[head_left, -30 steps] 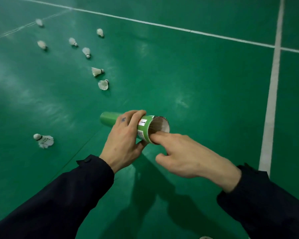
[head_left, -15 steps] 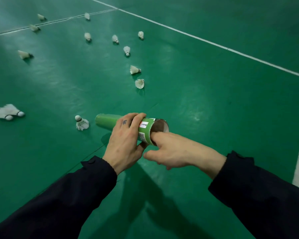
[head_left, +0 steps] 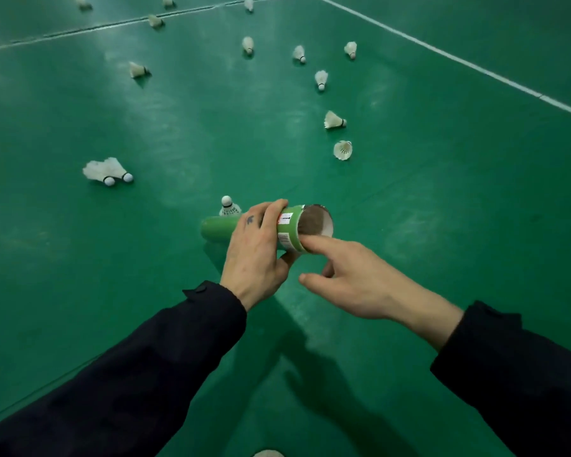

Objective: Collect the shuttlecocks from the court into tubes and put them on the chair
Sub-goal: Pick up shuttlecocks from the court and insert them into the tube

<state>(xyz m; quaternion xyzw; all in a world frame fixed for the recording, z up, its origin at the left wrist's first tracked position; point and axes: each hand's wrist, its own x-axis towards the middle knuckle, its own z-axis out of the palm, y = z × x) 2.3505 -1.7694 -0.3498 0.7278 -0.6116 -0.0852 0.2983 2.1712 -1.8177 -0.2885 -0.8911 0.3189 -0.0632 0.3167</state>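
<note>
Left hand is wrapped around a green tube, fingers curled over the top and thumb underneath, holding it roughly level above the court floor with the open end pointing right and a bit toward the camera. You can see the brown cardboard inside of the mouth; can't tell if anything is in there. Right hand isn't gripping anything, its index finger is stretched out and touching the lower rim of the tube's opening, with the other fingers loosely bent below it.

Shuttlecocks are scattered all over the green floor. One shuttlecock sits just behind the tube, cork end up. A pair lies side by side off to the left, well apart from the hands. Two more lie up and to the right, and a loose bunch sits farther back near a white line. Both arms are in dark sleeves.
</note>
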